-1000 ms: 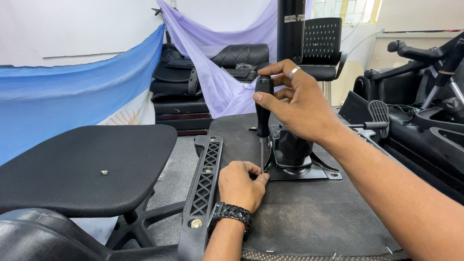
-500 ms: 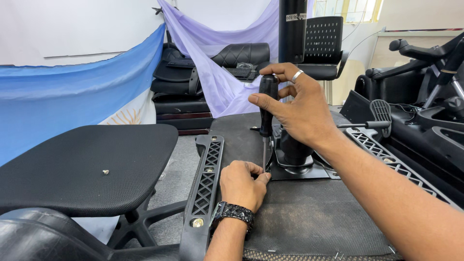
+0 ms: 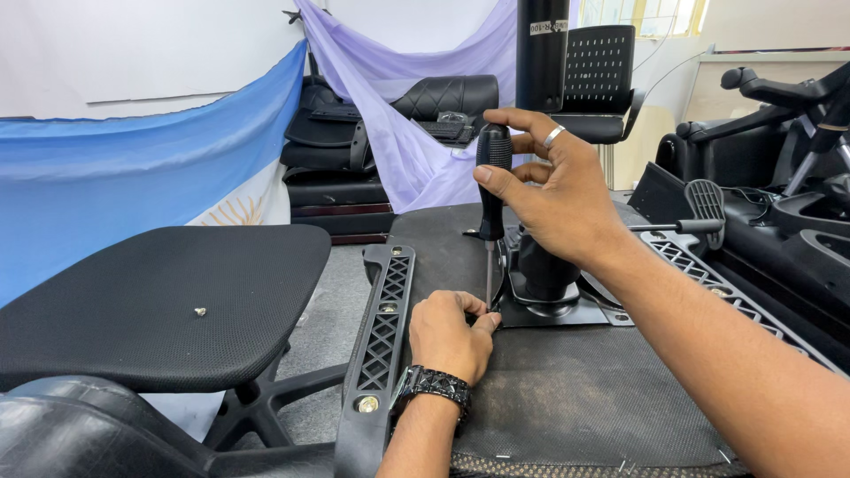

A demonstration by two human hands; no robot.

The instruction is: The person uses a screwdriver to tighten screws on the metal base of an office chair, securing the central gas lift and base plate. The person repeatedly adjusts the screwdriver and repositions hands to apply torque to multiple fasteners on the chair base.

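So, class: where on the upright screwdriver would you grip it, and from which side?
Grip the screwdriver by its thick black handle at the top, coming from the right as the right hand does. The tool stands vertical, its thin shaft is poor to hold, and the left hand already steadies the tip.

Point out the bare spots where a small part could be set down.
Free: the mesh seat at left, bare apart from a small screw; and the dark underside between the left hand and the right forearm. Crowded: around the screwdriver, right hand and base plate.
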